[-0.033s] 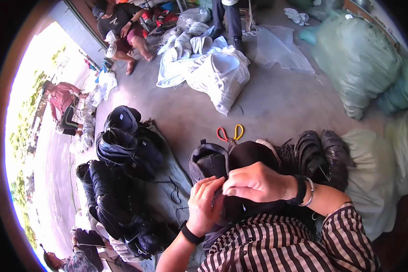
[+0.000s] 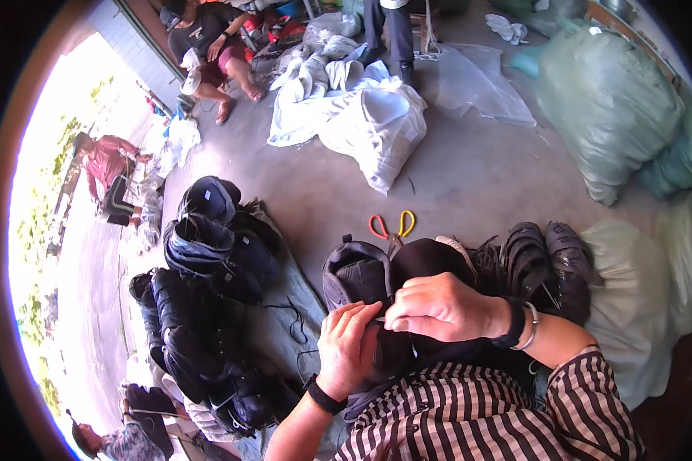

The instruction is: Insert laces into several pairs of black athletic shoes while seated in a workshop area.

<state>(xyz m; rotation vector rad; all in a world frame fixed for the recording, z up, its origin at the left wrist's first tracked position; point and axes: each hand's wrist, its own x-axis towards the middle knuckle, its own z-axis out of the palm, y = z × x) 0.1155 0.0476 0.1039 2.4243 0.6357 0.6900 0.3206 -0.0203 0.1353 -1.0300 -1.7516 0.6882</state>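
Observation:
A black shoe upper (image 2: 355,270) lies in front of me, its padded collar and heel loop facing away. My left hand (image 2: 346,344) has its fingers closed on the near part of the shoe upper. Close beside it, my right hand (image 2: 444,307) makes a pinch over the dark material. A small pale tip shows between its fingers, too small to name. Just beyond the shoe upper are scissors (image 2: 393,234) with one red and one yellow handle loop, their blades partly hidden.
Black shoe uppers (image 2: 200,330) are piled at left on a grey sheet (image 2: 300,280); more dark uppers (image 2: 527,257) lie to the right. A white sack (image 2: 377,138) stands ahead, and large green sacks (image 2: 603,107) fill the far right. Several people sit around the left and far sides.
My right hand has shifted slightly right, away from the left fingertips, and the small pale tip now shows between them. My left hand stays on the shoe upper.

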